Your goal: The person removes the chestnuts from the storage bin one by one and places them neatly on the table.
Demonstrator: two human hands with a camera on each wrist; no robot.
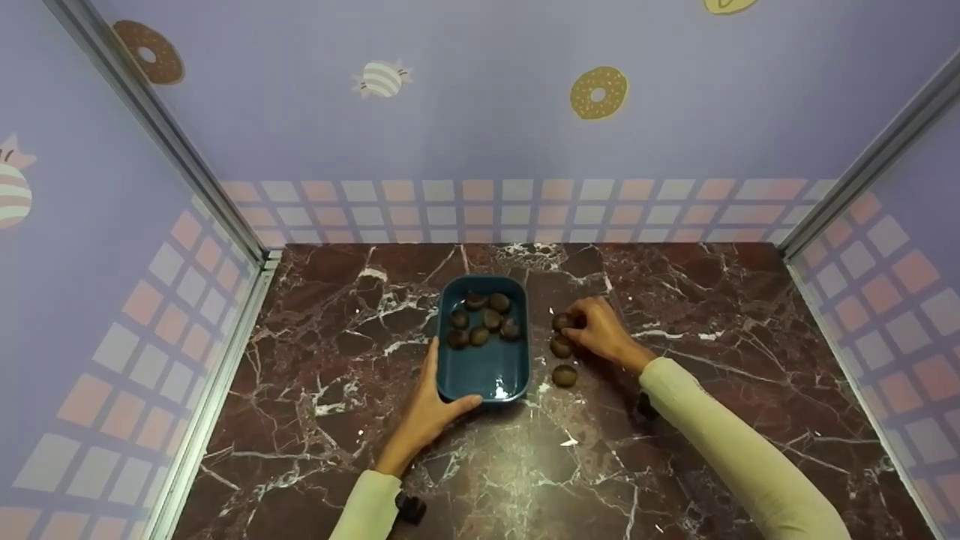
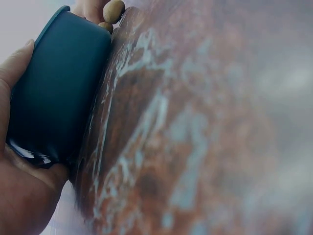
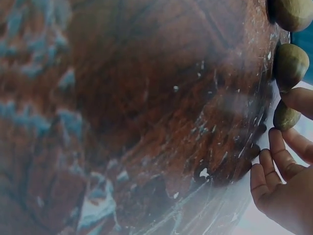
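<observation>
Right hand (image 1: 602, 332) pinches one brown nut (image 1: 562, 322) between thumb and fingertips, two loose nuts (image 1: 565, 376) just nearside of that pinch; left hand (image 1: 432, 405) spread against blue tray (image 1: 481, 369), left of the pinching fingers; filling seemingly well along, nut cluster (image 1: 492, 320) inside, three nuts outside

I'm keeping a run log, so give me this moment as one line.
left hand: rests against dish | right hand: pinches one chestnut | table: two other chestnuts | dish: several chestnuts inside
</observation>
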